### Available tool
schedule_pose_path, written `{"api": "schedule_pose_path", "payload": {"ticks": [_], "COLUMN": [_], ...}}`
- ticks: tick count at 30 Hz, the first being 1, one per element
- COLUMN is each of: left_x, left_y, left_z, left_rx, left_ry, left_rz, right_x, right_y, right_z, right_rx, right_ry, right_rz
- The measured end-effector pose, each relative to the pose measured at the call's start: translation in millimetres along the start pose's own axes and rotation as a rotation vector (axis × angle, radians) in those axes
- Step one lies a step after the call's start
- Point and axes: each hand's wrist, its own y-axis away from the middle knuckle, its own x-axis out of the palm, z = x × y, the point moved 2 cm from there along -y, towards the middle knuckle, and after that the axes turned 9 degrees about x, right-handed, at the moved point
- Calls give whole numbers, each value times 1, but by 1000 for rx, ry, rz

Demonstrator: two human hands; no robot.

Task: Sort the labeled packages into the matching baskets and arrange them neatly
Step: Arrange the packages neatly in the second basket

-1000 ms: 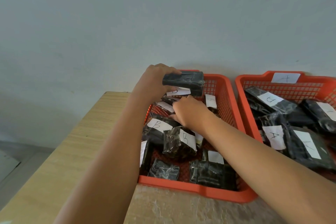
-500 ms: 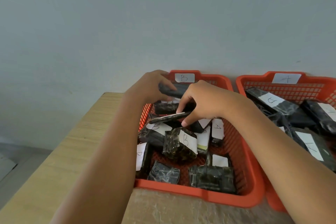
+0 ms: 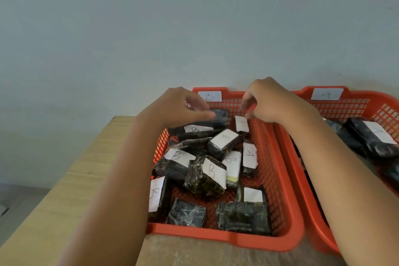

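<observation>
The orange basket tagged B [image 3: 289, 211] holds several black wrapped packages with white labels. Most read B, such as the package in the middle [image 3: 212, 171]; one package [image 3: 250, 155] at its right side reads A. My left hand [image 3: 179, 108] reaches over the basket's back left and grips a black package [image 3: 220, 115] lying on the pile there. My right hand [image 3: 272, 101] is at the back right and pinches the top of a small upright labelled package [image 3: 241, 124]. A second orange basket tagged A [image 3: 313, 222] stands to the right with more black packages [image 3: 371, 136].
Both baskets sit on a wooden table [image 3: 71, 179] against a pale wall [image 3: 194, 28]. The table's left edge drops to the floor [image 3: 13, 201]. A strip of plastic-covered surface [image 3: 216, 252] lies in front of the baskets.
My right hand moved from the basket's middle to its back right and now pinches the small upright package. My left hand lowered its black package onto the pile at the back.
</observation>
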Motion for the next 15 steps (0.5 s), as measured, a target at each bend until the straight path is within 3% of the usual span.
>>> {"api": "schedule_pose_path", "payload": {"ticks": [4,7,15], "left_x": [21,21,17], "left_y": [-2,-1,3], "left_z": [-13,-14,-6], "left_rx": [-35,-49,-130], "left_ry": [-41,-62,-95], "left_rz": [320,341,403], "right_x": [23,35,39], "right_y": [0,-2,-4], "right_z": [10,12,13], "right_rx": [24,-4,1], "right_ry": [204,368,424], "right_rz": [146,119,145]}}
